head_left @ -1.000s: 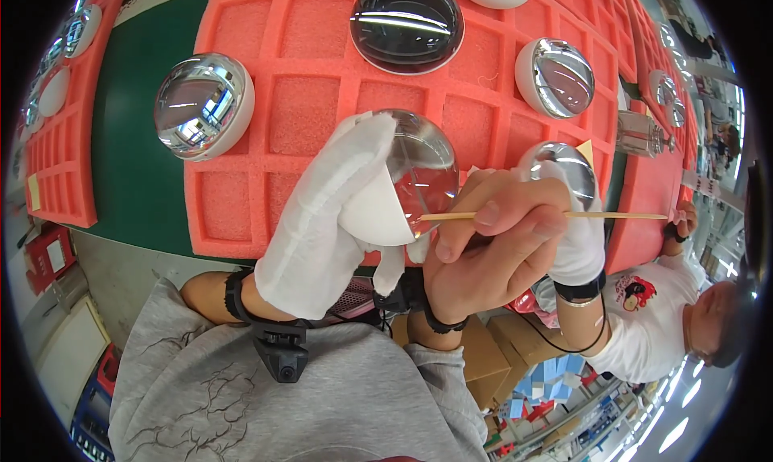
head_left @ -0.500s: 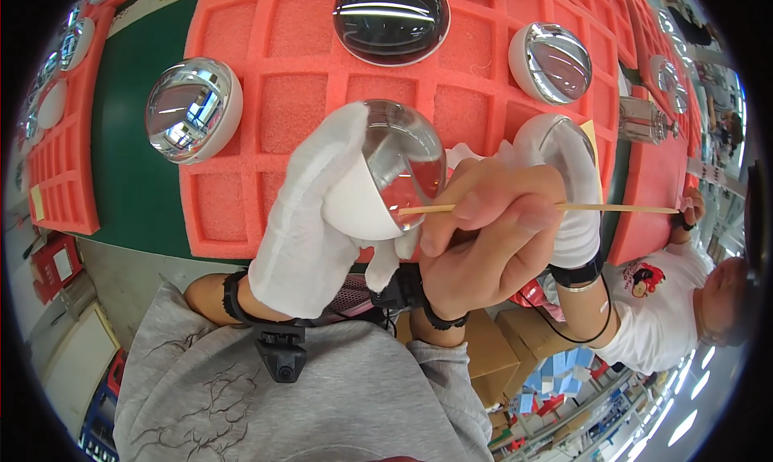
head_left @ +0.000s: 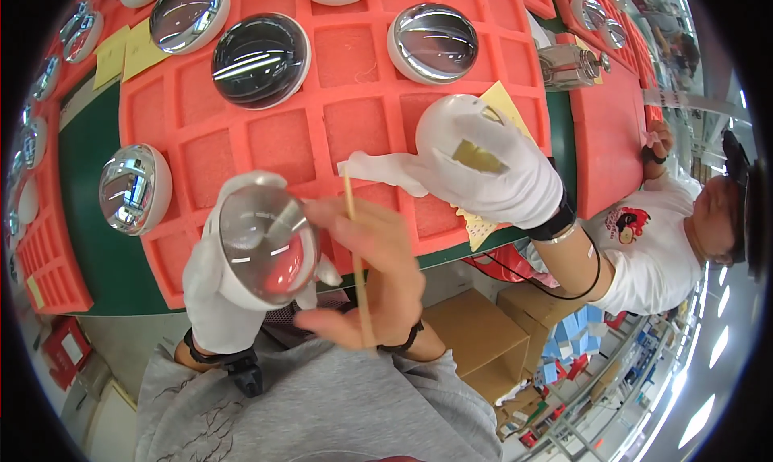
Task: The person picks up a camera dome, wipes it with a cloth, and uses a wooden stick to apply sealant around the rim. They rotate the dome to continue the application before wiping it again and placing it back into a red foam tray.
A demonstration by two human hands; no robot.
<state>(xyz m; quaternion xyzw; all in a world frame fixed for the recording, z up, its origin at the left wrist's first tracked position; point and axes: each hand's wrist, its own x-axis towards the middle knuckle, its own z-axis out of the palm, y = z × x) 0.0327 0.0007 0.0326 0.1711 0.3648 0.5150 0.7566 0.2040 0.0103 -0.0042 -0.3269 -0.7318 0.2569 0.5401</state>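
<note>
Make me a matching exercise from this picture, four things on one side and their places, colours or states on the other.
Things:
1. left hand
2. wooden stick
3. central foam tray
4. clear bottle

Descriptions:
A. coral red, with square pockets
B. seen across the bare right hand
C. right of the tray
D. wearing a white glove

Pairs: 1-D, 2-B, 3-A, 4-C

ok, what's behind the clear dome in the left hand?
Behind the clear dome, the white-gloved left hand shows past its left and top edges, with gloved fingertips at lower right. The palm is covered; the warped view through the dome doesn't settle the rest.
</note>
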